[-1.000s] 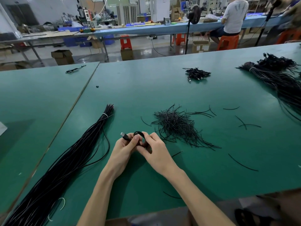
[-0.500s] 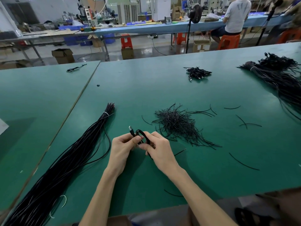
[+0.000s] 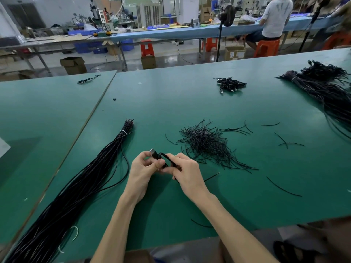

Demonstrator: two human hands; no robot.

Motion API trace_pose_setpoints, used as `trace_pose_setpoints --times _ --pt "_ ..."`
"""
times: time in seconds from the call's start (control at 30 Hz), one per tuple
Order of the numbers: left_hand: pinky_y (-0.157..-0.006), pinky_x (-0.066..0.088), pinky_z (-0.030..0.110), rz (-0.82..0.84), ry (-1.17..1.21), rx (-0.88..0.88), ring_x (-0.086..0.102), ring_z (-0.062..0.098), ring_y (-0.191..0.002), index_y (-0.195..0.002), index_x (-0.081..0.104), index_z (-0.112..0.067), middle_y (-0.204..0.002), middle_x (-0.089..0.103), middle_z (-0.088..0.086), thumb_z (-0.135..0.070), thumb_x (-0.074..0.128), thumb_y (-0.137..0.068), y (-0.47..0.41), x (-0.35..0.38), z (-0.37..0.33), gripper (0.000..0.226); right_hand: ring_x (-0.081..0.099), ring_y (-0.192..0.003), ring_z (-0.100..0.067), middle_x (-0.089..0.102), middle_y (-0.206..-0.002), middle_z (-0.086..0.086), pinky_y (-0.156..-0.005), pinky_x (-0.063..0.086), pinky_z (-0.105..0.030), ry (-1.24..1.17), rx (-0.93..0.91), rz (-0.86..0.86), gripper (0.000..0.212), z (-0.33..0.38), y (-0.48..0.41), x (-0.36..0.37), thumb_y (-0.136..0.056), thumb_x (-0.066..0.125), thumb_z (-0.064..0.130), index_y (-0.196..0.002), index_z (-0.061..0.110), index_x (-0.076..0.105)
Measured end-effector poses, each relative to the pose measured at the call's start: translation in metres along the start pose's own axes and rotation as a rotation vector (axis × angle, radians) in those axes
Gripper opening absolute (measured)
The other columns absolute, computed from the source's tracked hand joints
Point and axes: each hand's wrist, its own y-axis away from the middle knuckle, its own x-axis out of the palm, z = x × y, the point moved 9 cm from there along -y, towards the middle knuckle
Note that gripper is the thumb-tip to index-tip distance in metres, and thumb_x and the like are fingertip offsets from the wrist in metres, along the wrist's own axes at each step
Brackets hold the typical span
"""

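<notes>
My left hand [image 3: 142, 170] and my right hand [image 3: 188, 172] meet low over the green table [image 3: 190, 103] and together hold a coiled black cable [image 3: 164, 160]. Its metal-tipped plug [image 3: 153, 152] sticks up and to the left from between my left thumb and fingers. My right fingers curl round the coil's right side. Most of the coil is hidden inside my hands. A heap of short black tie wires [image 3: 206, 144] lies just right of my hands.
A long tied bundle of black cables [image 3: 76, 188] runs along the left, and another bundle [image 3: 326, 92] lies far right. A small pile of coiled cables [image 3: 228, 84] sits at the back. Loose wires scatter to the right. A seated person [image 3: 274, 18] works beyond.
Both hands have turned the coil, so the plug now points more upright. The hands drifted slightly right.
</notes>
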Motion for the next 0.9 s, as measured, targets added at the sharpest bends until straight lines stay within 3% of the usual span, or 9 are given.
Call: trace_pose_setpoints --times 0.1,0.17,0.23,0.37,0.47,0.6,0.8,0.9 --pt "-0.083 0.058 0.031 0.043 -0.033 -0.005 0.069 0.021 -0.086 -0.129 0.066 -0.013 -0.092 0.072 0.006 -0.019 0.075 -0.087 0.001 0.004 0.0 0.044 0.048 -0.066 -0.008 0.049 -0.079 0.012 -0.075 0.051 -0.037 0.042 0.002 -0.016 0.048 0.001 -0.001 -0.002 -0.09 0.077 0.018 -0.137 0.015 0.066" --pt "-0.086 0.057 0.031 0.097 -0.078 0.021 0.07 0.023 -0.097 -0.124 0.072 -0.014 -0.108 0.074 0.012 -0.019 0.071 -0.092 0.003 0.008 -0.003 0.033 0.048 -0.07 -0.01 0.048 -0.081 0.01 -0.077 0.051 -0.039 0.068 0.002 -0.005 0.05 0.002 -0.001 -0.002 -0.092 0.076 0.018 -0.14 0.013 0.063" --pt "-0.086 0.057 0.031 0.096 -0.084 0.046 0.07 0.024 -0.101 -0.116 0.075 -0.012 -0.112 0.074 0.015 -0.016 0.069 -0.094 0.004 0.008 -0.006 0.023 0.05 -0.074 -0.011 0.05 -0.084 0.009 -0.079 0.051 -0.038 0.095 -0.007 0.004 0.048 0.004 0.0 -0.001 -0.094 0.074 0.018 -0.14 0.011 0.062" --pt "-0.082 0.057 0.028 0.025 -0.105 0.09 0.071 0.023 -0.096 -0.102 0.077 -0.013 -0.102 0.075 0.012 -0.009 0.068 -0.095 0.004 0.004 -0.009 0.012 0.049 -0.077 -0.011 0.049 -0.088 0.004 -0.075 0.048 -0.029 0.205 -0.027 0.016 0.039 0.01 0.003 0.003 -0.1 0.065 0.021 -0.139 0.015 0.064" --pt "-0.08 0.057 0.027 -0.019 -0.121 0.082 0.072 0.025 -0.091 -0.096 0.076 -0.011 -0.096 0.076 0.014 -0.006 0.067 -0.096 0.003 0.0 -0.005 0.011 0.051 -0.076 -0.012 0.047 -0.092 0.003 -0.071 0.049 -0.032 0.349 -0.053 0.067 0.032 0.012 0.006 0.013 -0.106 0.056 0.023 -0.137 0.019 0.061" --pt "-0.08 0.058 0.027 -0.045 -0.157 0.079 0.073 0.025 -0.088 -0.097 0.074 -0.007 -0.094 0.076 0.015 -0.003 0.065 -0.097 0.003 0.0 -0.005 0.01 0.062 -0.097 -0.011 0.056 -0.107 -0.001 -0.083 0.052 -0.027 0.386 -0.051 0.118 0.038 0.013 0.009 0.019 -0.107 0.052 0.01 -0.145 0.01 0.053" --pt "-0.075 0.056 0.024 -0.042 -0.229 0.109 0.07 0.02 -0.078 -0.097 0.073 -0.006 -0.087 0.075 0.011 -0.001 0.065 -0.097 0.003 0.004 -0.008 0.01 0.055 -0.084 -0.017 0.056 -0.101 -0.002 -0.078 0.049 -0.033 0.386 -0.047 0.065 0.026 0.016 0.007 0.01 -0.109 0.049 0.017 -0.127 0.009 0.064" --pt "-0.07 0.056 0.027 -0.026 -0.272 0.096 0.067 0.019 -0.073 -0.098 0.075 -0.01 -0.084 0.074 0.013 -0.01 0.069 -0.096 0.002 0.006 -0.007 0.006 0.05 -0.08 -0.013 0.052 -0.096 -0.001 -0.073 0.042 -0.022 0.378 -0.054 0.041 0.023 0.017 0.007 0.005 -0.107 0.05 0.01 -0.123 0.008 0.066"
